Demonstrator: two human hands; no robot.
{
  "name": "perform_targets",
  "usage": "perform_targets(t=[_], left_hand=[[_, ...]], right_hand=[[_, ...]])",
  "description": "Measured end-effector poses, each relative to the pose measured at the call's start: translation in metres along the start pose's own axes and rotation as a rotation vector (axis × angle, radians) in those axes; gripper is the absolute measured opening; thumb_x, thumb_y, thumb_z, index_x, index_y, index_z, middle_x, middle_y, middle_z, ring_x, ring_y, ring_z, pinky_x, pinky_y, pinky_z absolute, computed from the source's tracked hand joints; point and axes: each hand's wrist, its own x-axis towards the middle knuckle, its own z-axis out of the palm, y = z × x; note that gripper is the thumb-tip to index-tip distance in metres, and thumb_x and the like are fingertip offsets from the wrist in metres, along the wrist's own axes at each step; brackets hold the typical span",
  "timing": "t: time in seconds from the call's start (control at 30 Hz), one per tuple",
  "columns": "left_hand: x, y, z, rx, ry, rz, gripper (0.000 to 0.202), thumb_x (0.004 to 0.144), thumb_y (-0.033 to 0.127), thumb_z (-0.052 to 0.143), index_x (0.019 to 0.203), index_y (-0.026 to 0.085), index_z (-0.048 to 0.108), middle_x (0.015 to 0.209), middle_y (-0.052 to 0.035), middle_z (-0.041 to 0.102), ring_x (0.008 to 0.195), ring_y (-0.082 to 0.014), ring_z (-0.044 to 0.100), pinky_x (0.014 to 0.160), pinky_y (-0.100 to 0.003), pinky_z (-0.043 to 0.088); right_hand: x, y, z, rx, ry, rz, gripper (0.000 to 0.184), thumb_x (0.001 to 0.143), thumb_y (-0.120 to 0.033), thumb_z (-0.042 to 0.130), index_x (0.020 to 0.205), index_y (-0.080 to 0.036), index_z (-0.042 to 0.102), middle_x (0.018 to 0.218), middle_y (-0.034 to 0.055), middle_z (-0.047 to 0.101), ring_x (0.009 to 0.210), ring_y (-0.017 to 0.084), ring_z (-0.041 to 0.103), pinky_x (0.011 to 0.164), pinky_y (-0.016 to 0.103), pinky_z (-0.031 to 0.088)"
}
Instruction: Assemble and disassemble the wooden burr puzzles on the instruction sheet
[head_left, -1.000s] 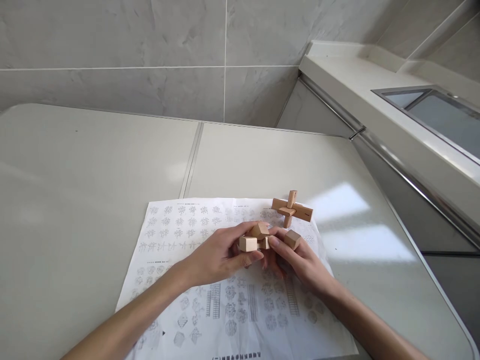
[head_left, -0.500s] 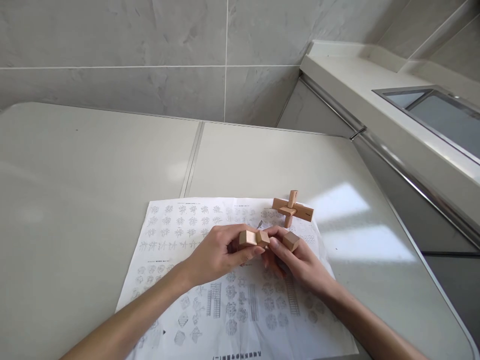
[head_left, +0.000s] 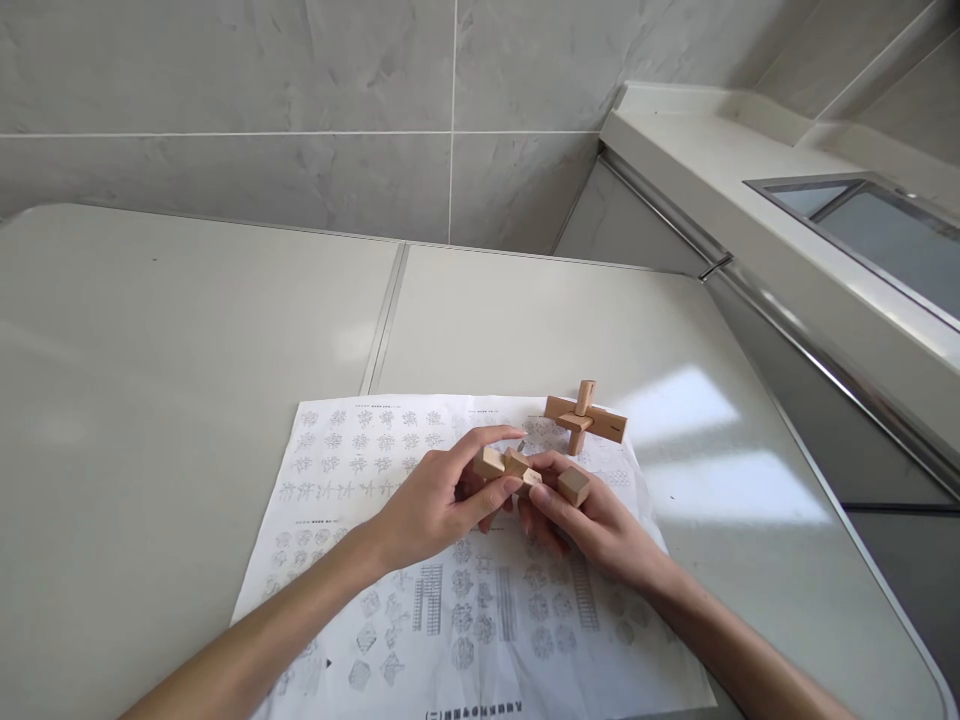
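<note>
Both hands work just above the printed sheet (head_left: 420, 610) on the table (head_left: 187, 350). The left hand (head_left: 431, 505) pinches a notched wooden block (head_left: 495, 463) between thumb and fingers, index finger lifted clear. The right hand (head_left: 600, 528) grasps a second block (head_left: 574, 486), and the two blocks touch (joint partly hidden by fingers). Step in hand, as judged: mating the pieces. The next move likely calls for squaring the notches before pressing. A wooden cross (head_left: 583, 418) stands near, beyond the right hand.
</note>
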Motion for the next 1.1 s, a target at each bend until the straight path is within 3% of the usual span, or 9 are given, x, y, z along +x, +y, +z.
perform_targets(t=[0.17,0.37,0.6,0.93,1.0,1.1], left_hand=[[0.001,0.0,0.0,0.014,-0.029,0.01,0.036,0.111,0.048,0.055,0.14,0.027,0.06,0.079,0.0021,0.072,0.067,-0.014,0.068,0.066,-0.028,0.059],[-0.001,-0.005,0.0,0.043,-0.053,0.025,0.034,0.111,0.048,0.055,0.138,0.028,0.059,0.071,0.0055,0.063,0.064,-0.0135,0.063,0.062,-0.026,0.053],[-0.001,-0.004,-0.001,0.061,-0.109,0.084,0.034,0.114,0.045,0.048,0.144,0.03,0.055,0.071,0.0071,0.064,0.065,-0.0121,0.065,0.066,-0.026,0.053],[-0.002,-0.002,0.0,0.033,-0.116,0.092,0.031,0.113,0.044,0.048,0.138,0.029,0.057,0.07,0.0067,0.064,0.062,-0.0116,0.061,0.063,-0.025,0.049],[-0.002,0.001,0.0,0.019,-0.124,0.052,0.037,0.108,0.047,0.06,0.14,0.029,0.055,0.076,0.0044,0.069,0.06,-0.0113,0.057,0.059,-0.024,0.045],[-0.002,0.005,-0.001,-0.021,-0.153,0.016,0.066,0.091,0.048,0.082,0.145,0.029,0.051,0.088,0.0,0.074,0.065,-0.0136,0.059,0.059,-0.026,0.046]], right_hand=[[0.0,0.001,0.0,0.017,0.009,0.011,0.036,0.111,-0.057,0.056,0.104,-0.022,0.061,0.076,-0.0019,0.066,0.052,0.011,0.052,0.052,0.027,0.039],[0.0,-0.001,-0.001,0.034,0.002,0.027,0.039,0.11,-0.06,0.056,0.102,-0.022,0.059,0.069,-0.0023,0.066,0.05,0.011,0.051,0.051,0.026,0.041],[-0.001,-0.002,-0.002,0.036,-0.015,0.031,0.041,0.11,-0.06,0.055,0.098,-0.022,0.058,0.067,-0.0016,0.066,0.049,0.011,0.049,0.05,0.027,0.039],[-0.001,-0.003,-0.001,0.039,-0.013,0.02,0.041,0.11,-0.061,0.056,0.097,-0.022,0.057,0.065,-0.0018,0.066,0.049,0.011,0.049,0.05,0.026,0.038],[-0.001,-0.003,0.0,0.058,0.006,0.02,0.041,0.11,-0.061,0.056,0.095,-0.022,0.056,0.064,-0.0024,0.065,0.049,0.011,0.048,0.05,0.026,0.037],[0.0,-0.004,0.0,0.087,0.03,0.028,0.042,0.109,-0.062,0.057,0.094,-0.022,0.055,0.063,-0.0035,0.063,0.049,0.01,0.047,0.05,0.025,0.037]])
